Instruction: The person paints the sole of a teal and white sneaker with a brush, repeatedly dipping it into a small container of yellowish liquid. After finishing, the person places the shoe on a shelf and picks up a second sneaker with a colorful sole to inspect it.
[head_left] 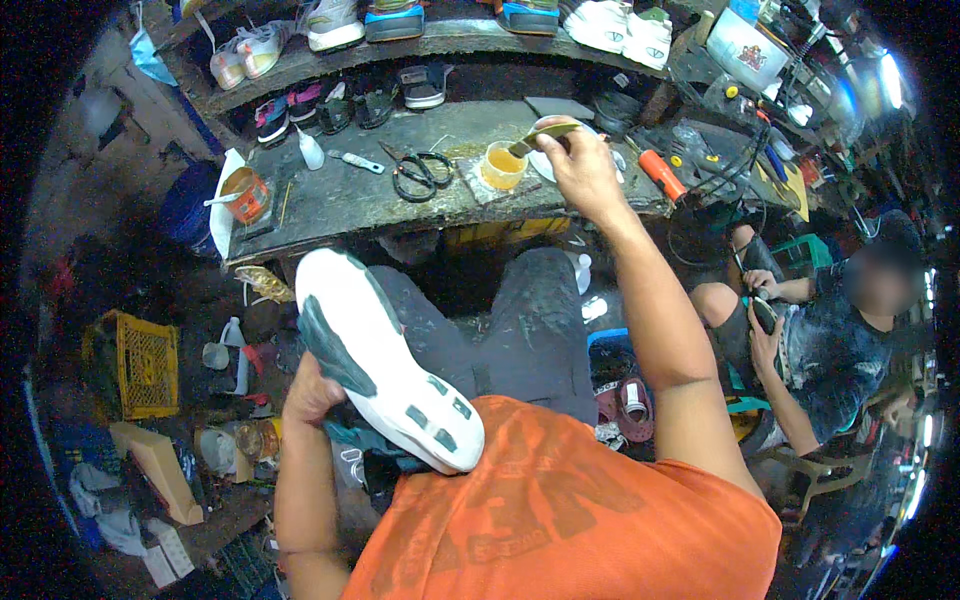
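Note:
My left hand is closed round the side of a shoe, its white sole with dark green patches facing up over my lap. Over the bench, my right hand grips a flat, olive-coloured brush. The brush's lower end dips at the mouth of a small round tub of amber-yellow glue-like liquid. That tub rests on a crusted, pale pad. Left of it on the bench lie black-handled scissors.
The dark workbench also carries an orange tub, a white squeeze bottle and an orange-handled tool. Shoes line the shelf above. A co-worker sits at the right. A yellow crate stands at the left.

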